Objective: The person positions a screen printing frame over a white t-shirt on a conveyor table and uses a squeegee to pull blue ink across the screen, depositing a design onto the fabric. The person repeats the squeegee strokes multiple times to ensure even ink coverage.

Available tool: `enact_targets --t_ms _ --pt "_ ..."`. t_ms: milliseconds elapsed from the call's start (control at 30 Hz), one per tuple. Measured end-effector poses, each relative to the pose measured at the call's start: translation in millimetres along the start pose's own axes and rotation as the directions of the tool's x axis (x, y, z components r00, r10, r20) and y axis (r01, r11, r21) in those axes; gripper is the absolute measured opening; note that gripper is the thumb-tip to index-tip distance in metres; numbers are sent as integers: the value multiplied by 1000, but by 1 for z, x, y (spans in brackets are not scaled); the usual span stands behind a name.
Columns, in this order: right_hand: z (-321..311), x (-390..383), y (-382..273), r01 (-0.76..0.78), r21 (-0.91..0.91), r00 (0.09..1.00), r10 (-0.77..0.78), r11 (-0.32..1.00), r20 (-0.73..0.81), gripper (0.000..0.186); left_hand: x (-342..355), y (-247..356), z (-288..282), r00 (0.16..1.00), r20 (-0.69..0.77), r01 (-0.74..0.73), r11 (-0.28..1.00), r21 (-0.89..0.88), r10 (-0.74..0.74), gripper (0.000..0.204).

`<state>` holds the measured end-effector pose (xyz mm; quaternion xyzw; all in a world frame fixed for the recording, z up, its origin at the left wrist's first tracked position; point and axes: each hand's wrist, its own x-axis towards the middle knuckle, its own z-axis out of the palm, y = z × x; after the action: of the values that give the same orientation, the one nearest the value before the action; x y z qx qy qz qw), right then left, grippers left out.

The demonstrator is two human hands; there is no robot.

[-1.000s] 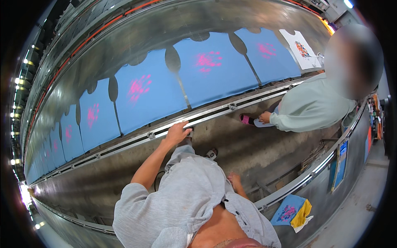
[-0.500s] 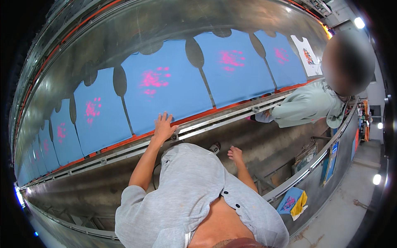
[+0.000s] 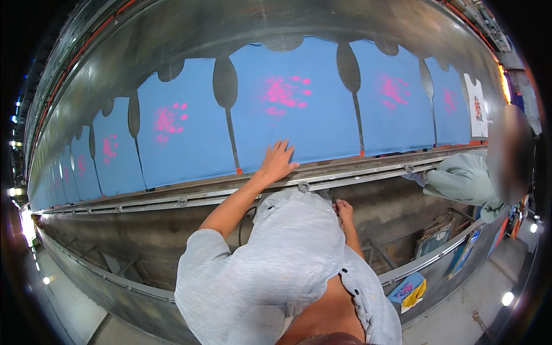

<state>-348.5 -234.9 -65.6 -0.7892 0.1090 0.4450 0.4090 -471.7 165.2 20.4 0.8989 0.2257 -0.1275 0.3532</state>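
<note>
My left hand (image 3: 279,162) rests palm down with fingers apart at the near edge of a blue shirt-shaped cloth panel (image 3: 322,126). Its fingertips overlap the cloth below a bright pink blotchy print (image 3: 284,92). My right hand (image 3: 344,211) hangs in front of me, below the metal rail (image 3: 230,195), its fingers curled and nothing visible in them. More blue panels with the same pink print lie in a row on both sides, such as one panel (image 3: 184,144) to the left and another (image 3: 394,123) to the right.
A long grey table (image 3: 195,40) carries the panels. At the far right, a person (image 3: 463,178) in pale green stands near a white printed shirt piece (image 3: 477,106). Behind me runs another rail (image 3: 402,276), with a blue and yellow cloth (image 3: 414,293) beside it.
The view has swung, so panels and co-worker appear farther right. My left hand stays at the same panel's edge, reaching slightly further onto it. My right hand has come nearer my body.
</note>
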Motion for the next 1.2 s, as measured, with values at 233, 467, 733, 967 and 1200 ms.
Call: enact_targets --t_ms 233,467,733,967,1200 --pt "-40 -31 -5 -107 -77 994 104 991 -39 28 21 -29 2 934 -357 54 979 199 21 87" --pt "-37 -27 14 -97 -6 995 97 995 -12 28 26 -43 19 916 -398 41 976 212 48 86" --pt "-19 -14 15 110 -140 989 -94 984 117 26 26 -40 24 916 -402 77 974 214 16 88" --pt "-24 -14 23 1 23 998 -2 1000 64 27 31 -34 22 932 -363 87 965 246 9 94" --pt "-32 -18 27 -74 0 997 74 997 -35 26 68 -56 6 882 -471 93 976 196 10 99"
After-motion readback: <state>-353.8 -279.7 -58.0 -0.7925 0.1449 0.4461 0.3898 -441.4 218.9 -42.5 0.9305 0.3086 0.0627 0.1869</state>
